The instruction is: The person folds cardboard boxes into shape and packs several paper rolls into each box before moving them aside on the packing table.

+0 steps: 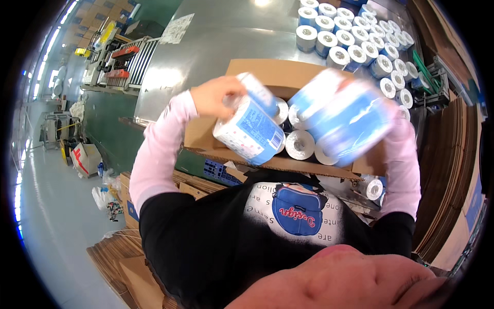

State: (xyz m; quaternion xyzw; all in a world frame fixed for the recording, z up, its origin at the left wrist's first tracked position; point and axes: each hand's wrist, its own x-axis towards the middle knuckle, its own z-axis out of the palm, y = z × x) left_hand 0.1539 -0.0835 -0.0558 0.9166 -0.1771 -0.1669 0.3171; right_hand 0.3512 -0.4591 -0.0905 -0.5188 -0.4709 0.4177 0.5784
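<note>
My left hand [215, 97] is closed on two wrapped paper rolls, its fingers at their ends. The nearer of these rolls [250, 133] is white and blue with printing and tilts over the left side of an open cardboard box [280, 69]. On the other side, my right hand [371, 92] is blurred and partly hidden behind two blue-and-white rolls [355, 123] that it grips above the box's right part. Inside the box, several rolls [300, 144] stand on end with their white tops and cores facing up.
Many wrapped rolls [359, 35] stand in rows on the metal table [216, 46] at the back right. Flattened cardboard [445, 149] is stacked along the right edge, with more cardboard [116, 257] at lower left. A roller conveyor [135, 64] lies at far left.
</note>
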